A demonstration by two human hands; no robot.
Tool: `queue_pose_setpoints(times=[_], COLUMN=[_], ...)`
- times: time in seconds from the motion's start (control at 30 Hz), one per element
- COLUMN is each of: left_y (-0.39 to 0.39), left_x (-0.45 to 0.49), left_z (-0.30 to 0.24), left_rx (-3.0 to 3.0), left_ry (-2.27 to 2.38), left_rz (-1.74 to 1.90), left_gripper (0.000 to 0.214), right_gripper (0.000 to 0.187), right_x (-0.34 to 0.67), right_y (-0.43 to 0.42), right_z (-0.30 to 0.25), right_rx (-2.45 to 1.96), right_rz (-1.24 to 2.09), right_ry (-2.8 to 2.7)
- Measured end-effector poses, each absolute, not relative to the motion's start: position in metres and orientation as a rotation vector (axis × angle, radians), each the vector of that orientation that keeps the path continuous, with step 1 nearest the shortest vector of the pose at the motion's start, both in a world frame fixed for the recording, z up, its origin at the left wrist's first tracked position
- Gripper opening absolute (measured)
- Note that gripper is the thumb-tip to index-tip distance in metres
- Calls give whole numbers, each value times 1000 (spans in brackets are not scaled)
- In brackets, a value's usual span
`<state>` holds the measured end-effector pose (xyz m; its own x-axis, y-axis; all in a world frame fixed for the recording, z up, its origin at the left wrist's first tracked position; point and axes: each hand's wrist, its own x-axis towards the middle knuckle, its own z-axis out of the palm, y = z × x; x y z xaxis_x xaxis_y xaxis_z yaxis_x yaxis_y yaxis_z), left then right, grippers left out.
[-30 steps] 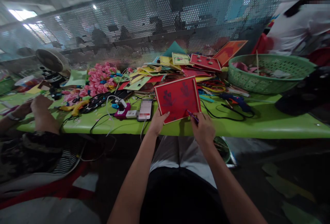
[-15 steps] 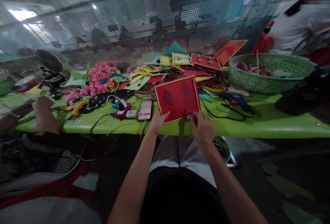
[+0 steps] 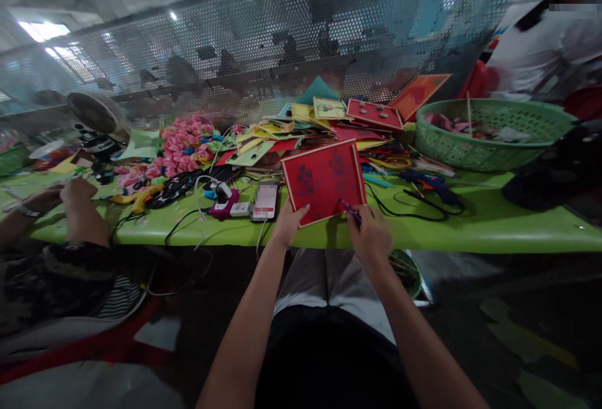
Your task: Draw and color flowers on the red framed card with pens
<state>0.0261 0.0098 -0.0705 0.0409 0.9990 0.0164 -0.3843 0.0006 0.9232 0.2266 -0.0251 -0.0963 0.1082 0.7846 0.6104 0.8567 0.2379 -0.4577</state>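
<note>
A red card edged with thin pale sticks is tilted up over the front of the green table. Dark plant-like drawings cover parts of its face. My left hand grips its lower left corner, thumb on the front. In my right hand a purple pen is held, its tip against the lower right part of the card. Just left of the card lies a phone with a lit screen.
Behind the card is a heap of coloured cards. A green basket and a blue glue gun stand right; a purple power strip, cables and pink paper flowers lie left. A co-worker's hands rest at far left.
Almost nothing differs. Both hands, the red card and the pen keep their places; the view has shifted very slightly.
</note>
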Motion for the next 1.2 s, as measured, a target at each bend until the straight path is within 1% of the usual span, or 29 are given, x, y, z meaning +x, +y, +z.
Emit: queue_pose_setpoints(times=[0.43,0.63,0.97,1.2], left_y=[10,9,10,14], left_x=[26,26,26,25], left_z=[-69,-70,-74,-78], left_rx=[927,906,862,849], left_ry=[869,854,814,809], left_rz=[1343,1343,1332,1337], left_gripper=[44,44,44,42], right_gripper=[21,24,28,28], right_x=[227,231,218,215], right_y=[-26,-27,-26,-23], right_z=[-96,-98,-83,-88], right_rx=[-1516,-1442,-1191,-1168], right_rz=[-95,-60,159,227], right_ry=[-1663,-1627,-1760,-1782])
